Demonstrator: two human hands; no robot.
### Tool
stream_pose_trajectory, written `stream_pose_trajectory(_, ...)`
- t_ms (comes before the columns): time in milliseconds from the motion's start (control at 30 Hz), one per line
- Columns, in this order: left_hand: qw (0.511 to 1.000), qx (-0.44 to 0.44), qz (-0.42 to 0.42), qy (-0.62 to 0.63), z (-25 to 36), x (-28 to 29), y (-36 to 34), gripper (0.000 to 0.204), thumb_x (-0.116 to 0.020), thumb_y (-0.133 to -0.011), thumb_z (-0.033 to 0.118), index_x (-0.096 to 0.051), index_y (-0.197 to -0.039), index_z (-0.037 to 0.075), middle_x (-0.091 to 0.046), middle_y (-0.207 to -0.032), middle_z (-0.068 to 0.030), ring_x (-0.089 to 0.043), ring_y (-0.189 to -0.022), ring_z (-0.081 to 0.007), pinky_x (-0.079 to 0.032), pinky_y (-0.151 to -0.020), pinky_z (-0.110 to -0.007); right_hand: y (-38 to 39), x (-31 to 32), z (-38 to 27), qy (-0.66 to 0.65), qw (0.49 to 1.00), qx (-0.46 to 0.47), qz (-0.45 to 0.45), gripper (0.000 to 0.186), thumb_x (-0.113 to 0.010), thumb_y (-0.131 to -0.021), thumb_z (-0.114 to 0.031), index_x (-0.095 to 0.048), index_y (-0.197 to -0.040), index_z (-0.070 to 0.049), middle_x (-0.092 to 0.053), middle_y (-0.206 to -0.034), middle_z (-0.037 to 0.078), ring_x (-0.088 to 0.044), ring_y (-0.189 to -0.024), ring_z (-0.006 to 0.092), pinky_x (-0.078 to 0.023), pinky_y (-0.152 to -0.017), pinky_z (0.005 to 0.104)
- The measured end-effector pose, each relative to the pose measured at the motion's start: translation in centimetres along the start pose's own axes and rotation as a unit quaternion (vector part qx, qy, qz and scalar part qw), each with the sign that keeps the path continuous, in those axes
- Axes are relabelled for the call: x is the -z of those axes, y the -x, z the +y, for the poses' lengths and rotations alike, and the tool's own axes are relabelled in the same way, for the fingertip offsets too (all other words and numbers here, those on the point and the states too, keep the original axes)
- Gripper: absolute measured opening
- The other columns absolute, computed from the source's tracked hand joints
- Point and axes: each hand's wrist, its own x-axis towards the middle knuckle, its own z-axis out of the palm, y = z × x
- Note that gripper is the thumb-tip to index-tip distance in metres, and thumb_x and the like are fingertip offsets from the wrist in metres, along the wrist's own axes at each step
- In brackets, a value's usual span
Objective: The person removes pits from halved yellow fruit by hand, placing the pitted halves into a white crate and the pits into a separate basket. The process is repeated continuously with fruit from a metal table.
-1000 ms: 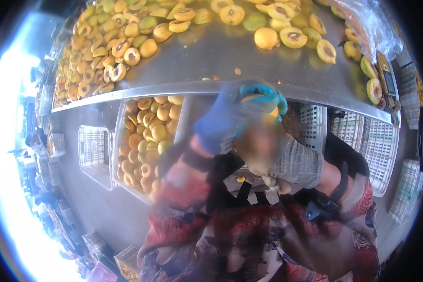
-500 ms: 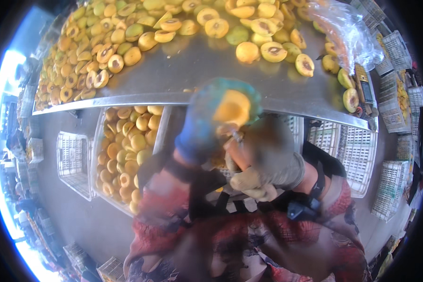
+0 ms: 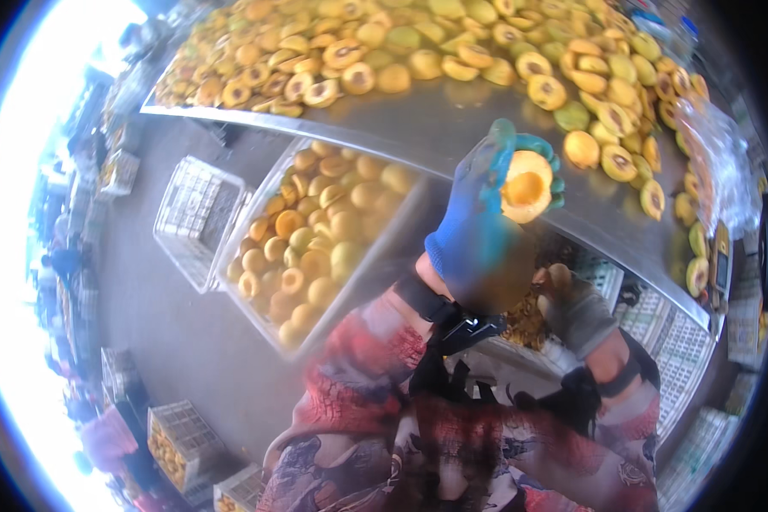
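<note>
My left hand [image 3: 478,196], in a blue and teal glove, grips a halved yellow fruit [image 3: 525,183] above the steel table edge, its cut face and hollow centre turned up. My right hand [image 3: 576,303], in a pale grey knit glove, is lower right, fingers curled; what it holds is blurred. Below the table edge, between my hands, a container of brown scraps [image 3: 525,328] is partly visible. On the steel table [image 3: 435,115] lie several yellow and greenish fruit halves [image 3: 546,90], many showing brown centres.
A crate of fruit halves [image 3: 256,222] stands left of my hands, beside a white crate [image 3: 188,196]. More white crates [image 3: 683,358] are at right. A crumpled plastic bag [image 3: 721,171] and a small device [image 3: 719,264] are at the table's right. People [image 3: 111,435] appear blurred at far left.
The view has turned, showing more of the left crate. The fruit half in my left hand is lifted clear of my right hand, which has dropped lower and to the right.
</note>
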Motion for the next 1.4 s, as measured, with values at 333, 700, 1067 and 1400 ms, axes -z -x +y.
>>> stream_pose_trajectory(333,0.612,-0.318,0.107,-0.717,4.5,22.0,8.4,0.03,-0.059,-0.08,0.011,-0.056,-0.109,0.002,-0.059,-0.097,-0.015,-0.057,-0.092,-0.0322,-0.047,-0.077,-0.039,-2.1,0.5,-1.9,-0.203,0.973,-0.107,-0.041,0.028,-0.06,-0.079,-0.003,-0.049,-0.104,-0.01,-0.054,-0.076,0.014,-0.058,-0.073,0.0335,-0.045,-0.064,0.0422)
stream_pose_trajectory(700,0.663,-0.001,0.391,-0.639,9.2,40.0,6.2,0.032,-0.06,-0.083,0.026,-0.064,-0.108,0.007,-0.065,-0.1,-0.0129,-0.061,-0.093,-0.0259,-0.046,-0.082,-0.034,-4.5,-0.2,-2.4,-0.189,0.964,-0.141,-0.121,0.031,-0.063,-0.077,-0.005,-0.049,-0.103,-0.011,-0.061,-0.09,0.015,-0.062,-0.083,0.0354,-0.049,-0.07,0.0412)
stream_pose_trajectory(1067,0.498,-0.019,0.299,-0.814,5.4,42.8,5.6,0.037,-0.062,-0.076,0.015,-0.06,-0.112,0.009,-0.06,-0.105,-0.0182,-0.058,-0.099,-0.0351,-0.047,-0.087,-0.04,-2.8,-1.8,-1.9,-0.057,0.994,-0.008,-0.092,0.016,-0.06,-0.081,-0.009,-0.055,-0.095,-0.012,-0.053,-0.095,0.005,-0.055,-0.081,0.0234,-0.048,-0.061,0.0348)
stream_pose_trajectory(1400,0.667,-0.124,0.422,-0.602,8.6,44.3,7.9,0.027,-0.061,-0.08,0.007,-0.063,-0.107,0.005,-0.065,-0.087,-0.011,-0.061,-0.079,-0.0183,-0.048,-0.072,-0.03,-2.4,-1.6,-2.2,-0.173,0.984,-0.037,-0.01,0.024,-0.064,-0.078,-0.005,-0.052,-0.099,-0.008,-0.061,-0.083,0.011,-0.063,-0.071,0.0289,-0.051,-0.06,0.0353)
